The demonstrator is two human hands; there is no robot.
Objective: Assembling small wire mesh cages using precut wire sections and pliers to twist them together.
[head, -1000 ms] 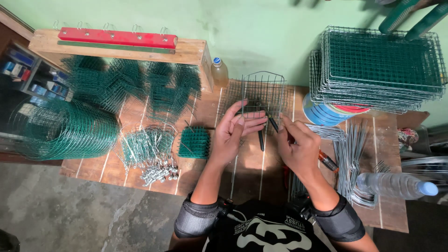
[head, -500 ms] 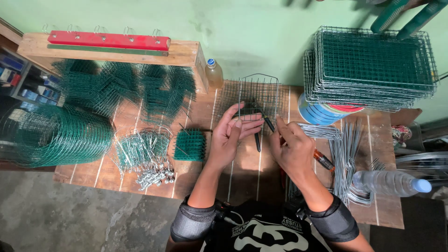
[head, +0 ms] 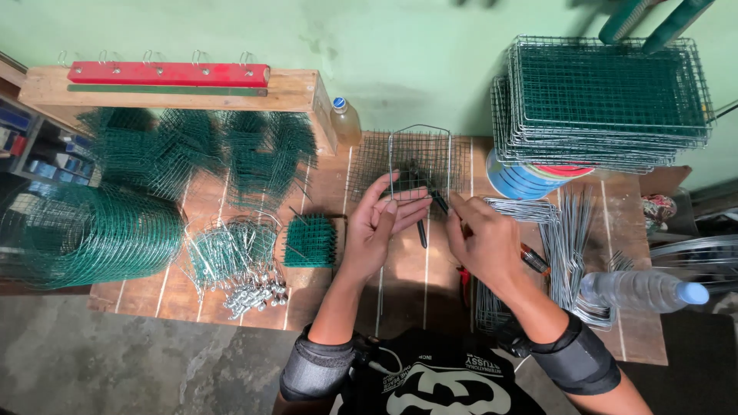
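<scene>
At the middle of the wooden counter, the left hand presses its flat fingers on a thin wire mesh panel (at 12 o'clock). The right hand grips dark pliers. Green mesh squares lie at 9 o'clock.

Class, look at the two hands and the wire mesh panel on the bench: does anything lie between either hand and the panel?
Nothing visible does. The left hand already rests its fingers on the wire mesh panel, and the right hand reaches it with a dark-tipped tool. The bench between them is bare.
</scene>
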